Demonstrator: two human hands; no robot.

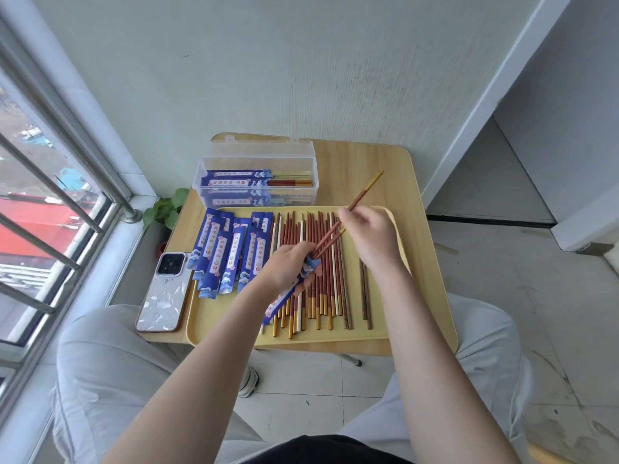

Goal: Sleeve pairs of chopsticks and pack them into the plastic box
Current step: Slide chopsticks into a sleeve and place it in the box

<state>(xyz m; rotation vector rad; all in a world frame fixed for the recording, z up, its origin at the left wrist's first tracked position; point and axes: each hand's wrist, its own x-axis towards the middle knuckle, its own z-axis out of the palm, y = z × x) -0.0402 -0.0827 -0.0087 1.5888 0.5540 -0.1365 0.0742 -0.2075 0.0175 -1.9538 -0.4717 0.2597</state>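
Feeding well means the right hand (365,234), pinching the red chopstick pair (348,212), keeps both tips together while the left hand (288,266) grips the blue sleeve (288,296) mouth steady.

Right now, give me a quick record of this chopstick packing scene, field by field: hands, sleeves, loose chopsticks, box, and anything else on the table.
left hand: holds a blue sleeve at its mouth
right hand: pinches a red pair of chopsticks, tips entering the sleeve
empty sleeves: fanned out on the left of the yellow tray
loose chopsticks: rows on the tray, red, white and brown
plastic box: open behind the tray, holding sleeved pairs
phone: face down on the table, left of the tray
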